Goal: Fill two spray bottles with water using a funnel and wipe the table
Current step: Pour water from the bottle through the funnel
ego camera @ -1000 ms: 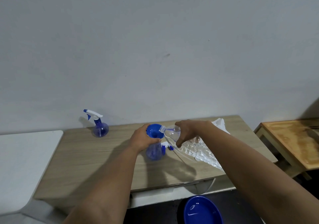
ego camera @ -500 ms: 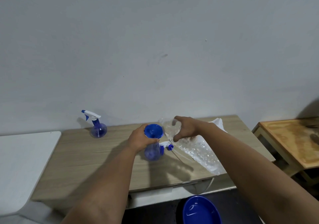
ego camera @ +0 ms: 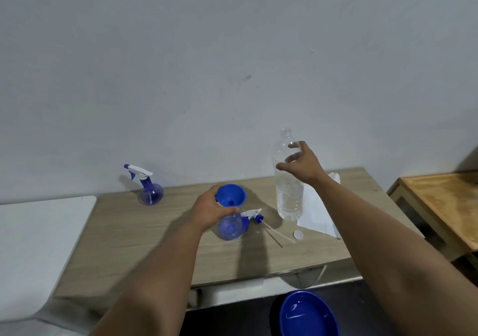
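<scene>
A round, translucent blue plastic spray bottle [ego camera: 230,226] without its head stands on the light wood-grain counter [ego camera: 134,234], near its middle. Its long axis is upright and its open neck points straight up. A bright blue plastic funnel [ego camera: 230,196] sits in that neck, wide mouth up and tilted a little toward the camera, spout down into the bottle. The left hand [ego camera: 210,210] holds the bottle at the neck just under the funnel, with the fingers [ego camera: 227,210] curled round it.

Just right of the bottle lies its white and blue trigger spray head [ego camera: 252,214] on its side, its thin clear dip tube [ego camera: 278,234] running along the counter toward the near right. A small white cap [ego camera: 298,234] lies flat near the tube's end.

Farther right, a tall clear plastic water bottle [ego camera: 289,177] stands upright on the counter, uncapped mouth pointing up, with water in its lower part. The right hand [ego camera: 301,163] is at its upper half; its fingers [ego camera: 293,144] are spread apart and loosely bent beside the shoulder, and whether they touch the plastic cannot be told. A white cloth or paper sheet [ego camera: 316,215] lies on the counter behind and right of this bottle.

At the far left of the counter stands a second blue spray bottle [ego camera: 150,189], upright, its white trigger head on with the nozzle pointing left.

Below the counter's front edge is a dark blue basin [ego camera: 309,315].
</scene>
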{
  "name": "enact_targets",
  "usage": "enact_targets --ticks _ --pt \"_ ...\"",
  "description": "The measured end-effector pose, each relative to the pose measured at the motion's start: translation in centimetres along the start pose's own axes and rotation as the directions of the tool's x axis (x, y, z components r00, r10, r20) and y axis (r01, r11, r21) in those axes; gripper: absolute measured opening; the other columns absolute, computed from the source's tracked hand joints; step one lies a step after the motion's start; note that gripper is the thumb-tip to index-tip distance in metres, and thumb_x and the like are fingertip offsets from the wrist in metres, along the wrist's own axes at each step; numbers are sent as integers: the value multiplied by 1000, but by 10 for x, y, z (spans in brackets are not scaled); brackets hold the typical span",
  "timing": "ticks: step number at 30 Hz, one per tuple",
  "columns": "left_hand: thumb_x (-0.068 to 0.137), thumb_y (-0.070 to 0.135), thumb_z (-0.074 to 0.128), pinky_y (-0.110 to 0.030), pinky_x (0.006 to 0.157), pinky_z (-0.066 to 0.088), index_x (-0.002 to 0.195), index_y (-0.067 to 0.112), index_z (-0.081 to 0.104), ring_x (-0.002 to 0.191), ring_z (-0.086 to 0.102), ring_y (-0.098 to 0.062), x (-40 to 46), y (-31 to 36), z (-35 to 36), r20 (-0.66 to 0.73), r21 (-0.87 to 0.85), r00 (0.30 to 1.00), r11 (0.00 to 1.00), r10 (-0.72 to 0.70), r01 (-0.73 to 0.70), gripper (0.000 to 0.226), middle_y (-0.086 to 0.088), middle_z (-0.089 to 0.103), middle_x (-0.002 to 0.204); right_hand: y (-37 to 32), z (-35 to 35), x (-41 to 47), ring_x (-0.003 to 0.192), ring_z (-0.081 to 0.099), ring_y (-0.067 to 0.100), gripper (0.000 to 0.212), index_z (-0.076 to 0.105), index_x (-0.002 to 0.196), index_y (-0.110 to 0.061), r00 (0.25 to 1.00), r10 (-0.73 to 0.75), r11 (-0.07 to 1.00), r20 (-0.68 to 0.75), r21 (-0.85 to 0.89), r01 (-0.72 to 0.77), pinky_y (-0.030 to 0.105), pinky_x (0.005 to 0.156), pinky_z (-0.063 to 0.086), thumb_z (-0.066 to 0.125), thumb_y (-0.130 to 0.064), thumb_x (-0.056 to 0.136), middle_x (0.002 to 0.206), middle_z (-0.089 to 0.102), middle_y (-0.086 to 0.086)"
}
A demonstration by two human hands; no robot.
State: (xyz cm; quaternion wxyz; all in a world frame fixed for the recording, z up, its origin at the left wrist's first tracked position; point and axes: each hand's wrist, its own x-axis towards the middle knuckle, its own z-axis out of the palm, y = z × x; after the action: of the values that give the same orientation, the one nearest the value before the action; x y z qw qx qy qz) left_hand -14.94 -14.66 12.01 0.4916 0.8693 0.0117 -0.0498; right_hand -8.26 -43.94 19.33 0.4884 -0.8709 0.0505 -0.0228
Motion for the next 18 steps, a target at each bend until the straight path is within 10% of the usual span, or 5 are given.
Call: enact_targets --ticks 18 --pt "60 37 95 -16 84 47 117 43 56 103 62 3 10 1 -1 19 25 1000 1000 -10 9 68 22 67 109 53 69 21 121 58 22 96 41 142 -30 988 98 975 -118 213 -71 39 99 52 99 -30 66 131 59 4"
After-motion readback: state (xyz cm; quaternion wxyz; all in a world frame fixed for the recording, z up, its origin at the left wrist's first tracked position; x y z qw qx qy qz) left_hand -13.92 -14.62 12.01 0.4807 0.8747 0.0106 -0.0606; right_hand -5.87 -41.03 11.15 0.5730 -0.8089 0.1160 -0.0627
